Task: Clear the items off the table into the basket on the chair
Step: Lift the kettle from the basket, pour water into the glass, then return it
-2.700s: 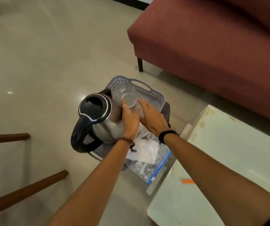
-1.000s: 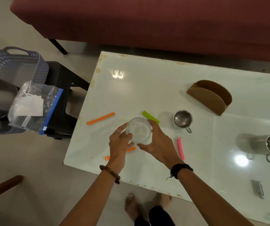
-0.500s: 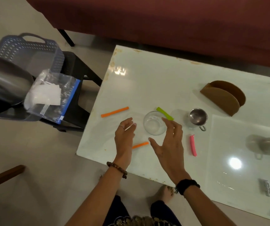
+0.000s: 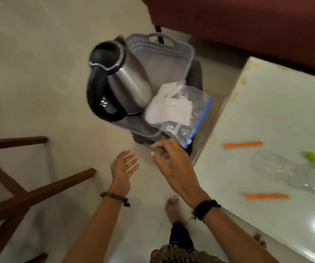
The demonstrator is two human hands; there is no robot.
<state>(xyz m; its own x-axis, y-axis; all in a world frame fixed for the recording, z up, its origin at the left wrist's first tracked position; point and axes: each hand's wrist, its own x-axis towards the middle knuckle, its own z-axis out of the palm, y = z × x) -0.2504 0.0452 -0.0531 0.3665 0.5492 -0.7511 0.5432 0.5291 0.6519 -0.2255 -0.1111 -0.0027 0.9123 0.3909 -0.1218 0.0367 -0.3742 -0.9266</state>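
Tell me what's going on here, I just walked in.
A person is clearing a table into a basket on a chair. The basket holds a kettle and a plastic bag. Both hands are empty and open: the left hand over the floor, the right hand near the bag's corner. A glass, two orange sticks and a green one remain on the table.

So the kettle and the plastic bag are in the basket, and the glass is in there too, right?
Not quite. The head view shows the kettle and plastic bag in the basket, but the glass lies on the table.
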